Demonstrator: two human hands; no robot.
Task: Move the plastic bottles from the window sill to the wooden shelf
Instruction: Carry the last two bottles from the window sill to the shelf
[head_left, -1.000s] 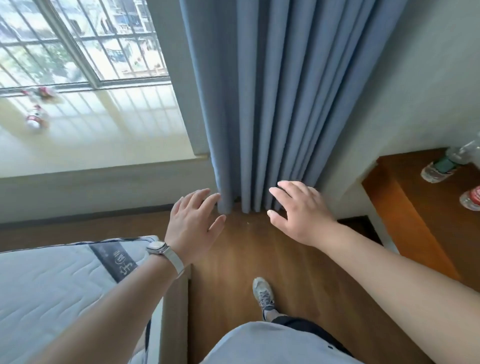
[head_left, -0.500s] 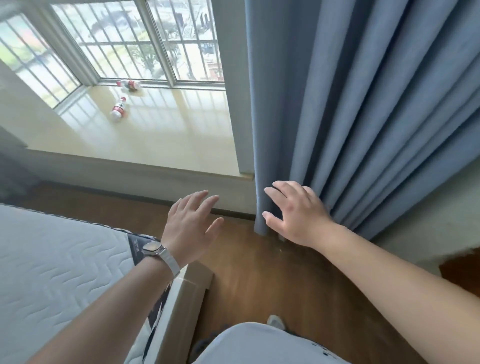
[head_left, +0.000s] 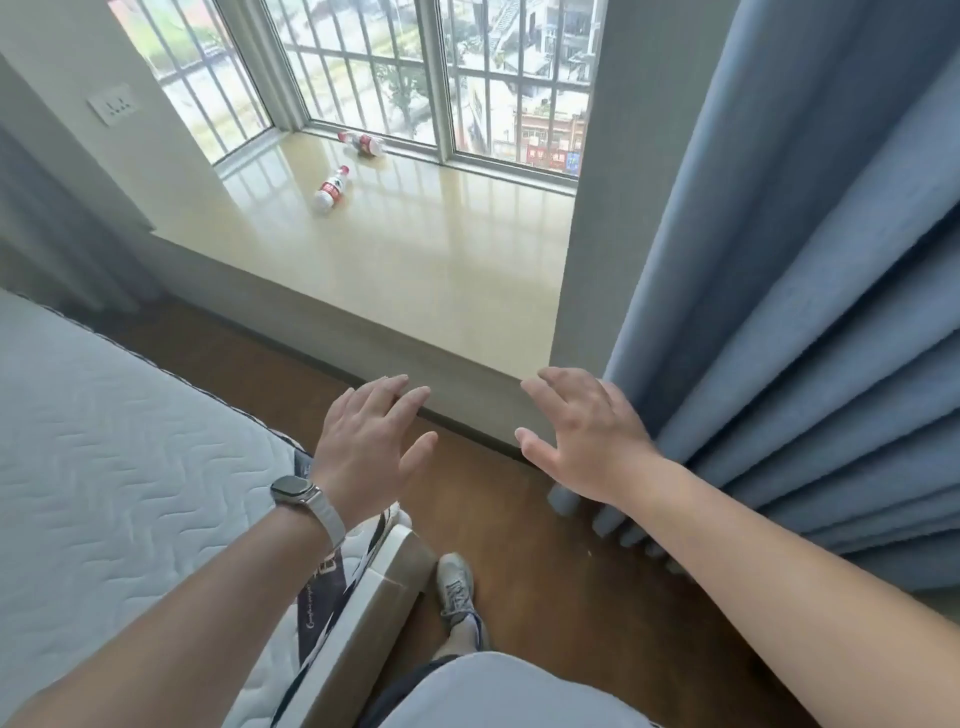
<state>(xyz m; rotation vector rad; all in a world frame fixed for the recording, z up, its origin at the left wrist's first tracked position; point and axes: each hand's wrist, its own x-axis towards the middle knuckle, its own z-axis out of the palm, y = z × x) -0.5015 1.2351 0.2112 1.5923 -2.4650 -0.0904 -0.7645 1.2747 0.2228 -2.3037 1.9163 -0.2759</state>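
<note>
Two plastic bottles with red labels lie on their sides on the cream window sill (head_left: 426, 260). The nearer bottle (head_left: 331, 189) rests toward the left of the sill, and the farther bottle (head_left: 362, 143) lies against the window frame. My left hand (head_left: 370, 441), with a watch on the wrist, hovers open above the floor in front of the sill's near edge. My right hand (head_left: 582, 431) is open too, fingers spread, beside the curtain. Both hands hold nothing and are well short of the bottles. The wooden shelf is out of view.
A blue curtain (head_left: 810, 322) hangs at the right, down to the floor. A white mattress (head_left: 114, 457) and its bed frame corner (head_left: 379, 587) fill the lower left. A narrow strip of wooden floor (head_left: 509, 519) runs between bed and sill. A wall socket (head_left: 113, 106) sits at upper left.
My view has swung left from the curtain and shelf toward the window; the sill and bottles are now nearer and more central. Both hands stay open and raised in front of me.
</note>
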